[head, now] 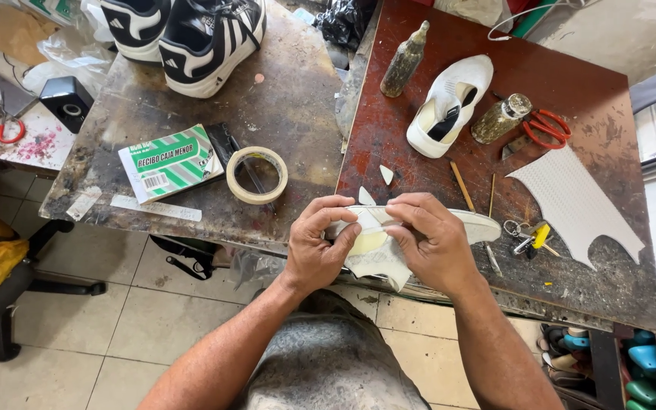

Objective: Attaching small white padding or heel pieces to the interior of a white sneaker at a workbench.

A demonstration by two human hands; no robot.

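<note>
The tape roll (257, 175) lies right of the receipt pad (171, 162) (touching), the sneakers (184, 34) behind both.

We note a white sole piece (411, 222) with a pale yellow patch, lying on the reddish-brown board (571, 91); on that board also sit a white shoe (449, 102) with a black insert, red-handled scissors (548, 127) to its right, and a white perforated sheet (575, 201) below the scissors. Left of the board we record a cream tape roll (257, 175), a green-and-white striped booklet (170, 162) and black sneakers (184, 34) with white stripes on a mottled grey-brown table (290, 99).
</note>
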